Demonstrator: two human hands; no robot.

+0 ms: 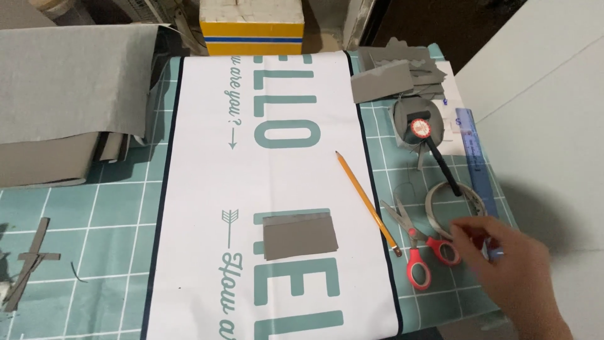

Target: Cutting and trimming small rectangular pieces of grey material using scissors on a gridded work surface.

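Only one of the hands shows: the right hand (pixel 516 271) reaches in from the lower right, fingers loosely curled and holding nothing, just beside the red-handled scissors (pixel 421 242). Going left to right: gray scraps (pixel 28 261) on the surface (pixel 94 208), one cut gray rectangle (pixel 300 236) lying on the white banner (pixel 207 208), a pencil (pixel 368 201), then more cut gray pieces (pixel 393 75) stacked at the back. The left hand is out of view.

Teal gridded cutting mat (pixel 94 214) carries a white printed cloth (pixel 207 208) down its middle. Right of cloth: red-handled scissors (pixel 418 242), grey strip coil (pixel 454 206), blue ruler (pixel 473 154), grey fabric pieces (pixel 393 72). Left of cloth: grey strips (pixel 31 258), folded grey sheet (pixel 63 94).
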